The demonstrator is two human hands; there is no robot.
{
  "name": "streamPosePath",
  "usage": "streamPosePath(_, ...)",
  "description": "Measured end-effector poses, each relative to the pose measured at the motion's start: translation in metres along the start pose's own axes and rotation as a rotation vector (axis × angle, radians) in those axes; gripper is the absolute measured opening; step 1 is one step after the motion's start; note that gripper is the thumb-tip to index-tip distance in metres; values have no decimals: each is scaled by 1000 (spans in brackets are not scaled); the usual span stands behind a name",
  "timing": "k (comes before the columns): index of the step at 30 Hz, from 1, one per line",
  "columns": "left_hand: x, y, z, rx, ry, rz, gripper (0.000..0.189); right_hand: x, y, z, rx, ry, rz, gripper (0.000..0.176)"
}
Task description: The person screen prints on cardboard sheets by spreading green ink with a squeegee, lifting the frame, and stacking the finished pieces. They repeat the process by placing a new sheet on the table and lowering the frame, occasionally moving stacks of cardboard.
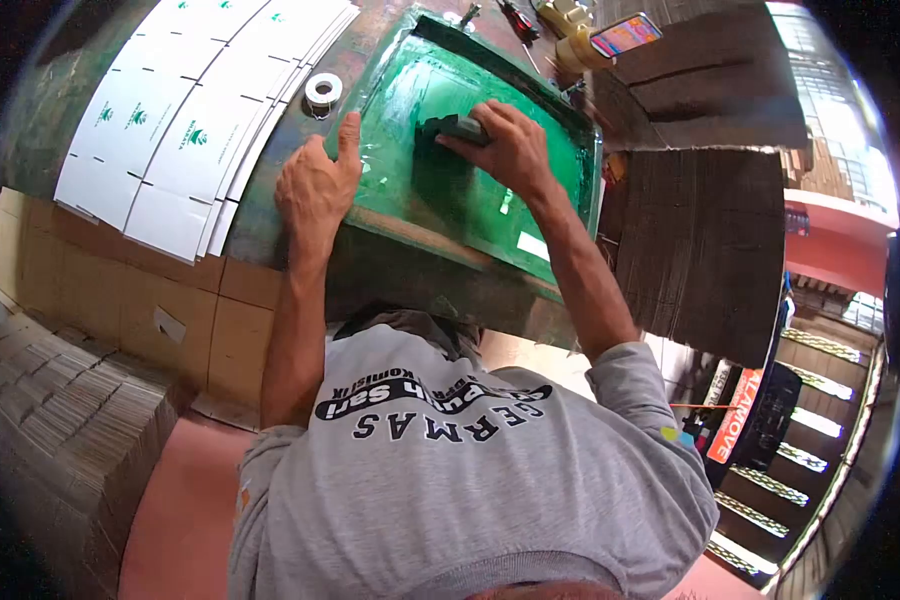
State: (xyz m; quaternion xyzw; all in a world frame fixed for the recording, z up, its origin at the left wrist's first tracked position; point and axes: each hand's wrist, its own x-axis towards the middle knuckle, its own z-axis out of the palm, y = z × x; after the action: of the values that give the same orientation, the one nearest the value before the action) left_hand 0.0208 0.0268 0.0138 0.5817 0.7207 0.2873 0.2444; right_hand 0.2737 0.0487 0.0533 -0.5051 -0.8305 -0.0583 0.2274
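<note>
A green printing screen [395,90] in a dark frame lies on the worktable. My right hand [510,148] grips a dark squeegee [455,128], whose blade rests on the green mesh near the middle. At the frame's left edge is my left hand [320,180], thumb raised and apart from the curled fingers; whether it presses on the frame is hard to see. Printed white sheets [160,120] with green logos lie in a stack left of the screen. A white tape roll [323,90] sits between the stack and the screen.
A phone [626,36] leans on a beige holder [573,50] beyond the screen's far right corner, near a red-handled screwdriver [520,22]. Dark boards [715,240] stand to the right. Stacked cardboard [60,430] is on the lower left.
</note>
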Motion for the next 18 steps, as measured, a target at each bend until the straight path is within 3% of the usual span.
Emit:
streamPosePath(3, 3, 0, -8, -5, -26, -15, 83, -1, 11, -24, 16, -40, 2, 36)
streamPosePath(5, 15, -4, -20, -188, -274, -72, 88, -3, 15, -41, 470, -63, 404, 36)
streamPosePath(6, 18, -6, -26, -279, -401, -99, 93, -3, -7, -68, 577, 20, 481, 38)
streamPosePath(7, 18, -8, -32, -275, -393, -88, 93, -14, -6, -77, 579, 33, 475, 38)
streamPosePath(9, 17, -3, -46, -724, -368, -187, 98, -35, 3, -98, 146, 304, 369, 39)
streamPosePath(10, 15, 2, -57, -841, -453, -150, 100, -46, 2, -111, 144, 320, 374, 39)
streamPosePath(13, 17, 52, -88, -837, -359, -248, 98, -60, -18, -167, -142, 455, 437, 39)
streamPosePath(15, 38, 70, -92, -1152, -465, -139, 91, -55, -5, -189, -165, 614, 363, 35)
streamPosePath(17, 41, 99, -94, -1262, -422, 53, 88, -37, 0, -214, -270, 559, 517, 29)
streamPosePath(18, 42, 115, -91, -1362, -379, 44, 83, -22, 9, -225, -294, 619, 347, 30)
